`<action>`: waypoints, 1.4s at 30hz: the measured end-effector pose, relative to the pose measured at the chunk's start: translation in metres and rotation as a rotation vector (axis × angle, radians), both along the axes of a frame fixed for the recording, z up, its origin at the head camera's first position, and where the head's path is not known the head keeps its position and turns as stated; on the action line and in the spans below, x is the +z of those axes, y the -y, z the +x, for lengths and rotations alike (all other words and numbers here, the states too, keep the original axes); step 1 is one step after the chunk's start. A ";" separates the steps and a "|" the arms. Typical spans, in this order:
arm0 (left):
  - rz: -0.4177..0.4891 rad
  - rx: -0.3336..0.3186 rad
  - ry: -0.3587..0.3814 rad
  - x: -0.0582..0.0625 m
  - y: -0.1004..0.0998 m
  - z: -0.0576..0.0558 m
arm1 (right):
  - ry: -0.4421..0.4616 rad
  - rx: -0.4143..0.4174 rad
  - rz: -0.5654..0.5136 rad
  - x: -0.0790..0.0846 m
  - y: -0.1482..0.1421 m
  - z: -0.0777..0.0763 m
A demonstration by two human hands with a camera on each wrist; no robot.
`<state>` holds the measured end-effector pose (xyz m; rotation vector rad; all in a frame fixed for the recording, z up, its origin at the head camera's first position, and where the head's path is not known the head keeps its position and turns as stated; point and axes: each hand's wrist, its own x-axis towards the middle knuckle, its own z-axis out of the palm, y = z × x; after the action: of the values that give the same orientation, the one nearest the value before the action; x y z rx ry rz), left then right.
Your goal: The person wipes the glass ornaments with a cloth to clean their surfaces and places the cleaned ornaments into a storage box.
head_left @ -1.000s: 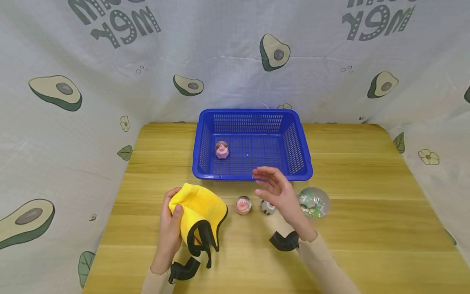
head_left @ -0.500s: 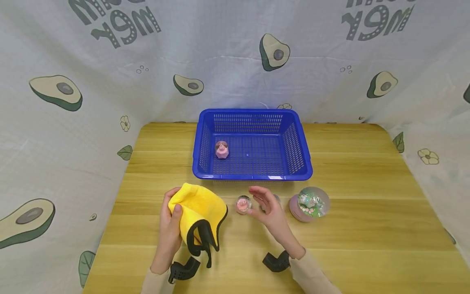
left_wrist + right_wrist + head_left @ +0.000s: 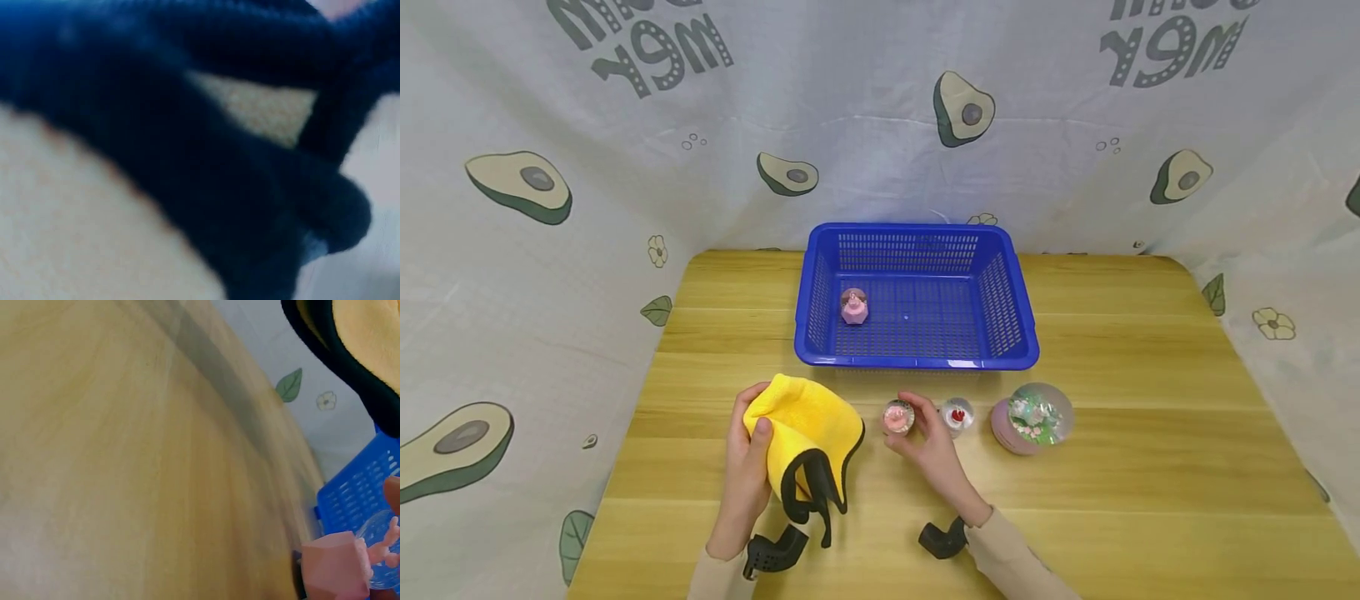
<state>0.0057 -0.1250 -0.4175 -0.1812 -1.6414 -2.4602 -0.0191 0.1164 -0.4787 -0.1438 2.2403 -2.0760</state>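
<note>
My left hand (image 3: 748, 460) grips a folded yellow cloth (image 3: 816, 417) with black edging, thumb on top, left of the middle of the table. The cloth's black edging (image 3: 206, 162) fills much of the left wrist view, very blurred. With thumb and fingers at opposite sides, my right hand (image 3: 934, 446) pinches a small snow globe (image 3: 897, 417) in front of the basket. In the right wrist view that snow globe (image 3: 337, 565) shows a pink faceted base and a pink figure in its clear dome, with a fingertip at the dome.
A blue plastic basket (image 3: 916, 362) stands behind the hands, with another small pink snow globe (image 3: 853, 307) inside at left. Right of my right hand are a small globe with a red figure (image 3: 957, 415) and a larger flowery snow globe (image 3: 1033, 417). A printed curtain hangs behind the table.
My right hand has moved left and down from near the basket's front edge to the small pink snow globe, uncovering the red-figure globe. My left hand and the cloth have stayed put.
</note>
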 end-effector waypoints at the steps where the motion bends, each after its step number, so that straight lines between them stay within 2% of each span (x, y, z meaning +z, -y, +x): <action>1: -0.001 0.001 -0.001 0.000 0.000 0.000 | -0.004 -0.003 -0.001 -0.002 0.000 0.000; 7: -0.005 0.009 0.003 0.000 0.000 0.000 | -0.034 -0.011 0.004 -0.012 0.002 -0.001; 13: 0.009 -0.002 -0.002 0.000 -0.001 -0.001 | -0.049 -0.037 0.062 -0.012 0.003 -0.003; 22: 0.008 -0.001 0.005 0.000 -0.001 0.000 | -0.086 -0.062 0.121 0.008 0.008 0.001; 28: 0.006 -0.007 0.008 -0.001 -0.001 0.000 | -0.029 -0.093 0.160 -0.014 0.004 -0.003; 32: 0.009 -0.010 0.009 -0.001 -0.001 0.000 | -0.006 -0.103 0.154 -0.019 0.002 -0.004; 37: 0.000 -0.004 0.015 -0.001 -0.001 0.000 | 0.023 -0.114 0.153 -0.014 0.002 -0.003; 42: -0.012 0.004 0.021 -0.001 -0.001 -0.001 | 0.001 -0.125 0.132 0.002 0.002 -0.002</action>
<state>0.0048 -0.1244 -0.4184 -0.1540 -1.6636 -2.4584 -0.0215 0.1145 -0.4764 0.0062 2.4356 -1.9754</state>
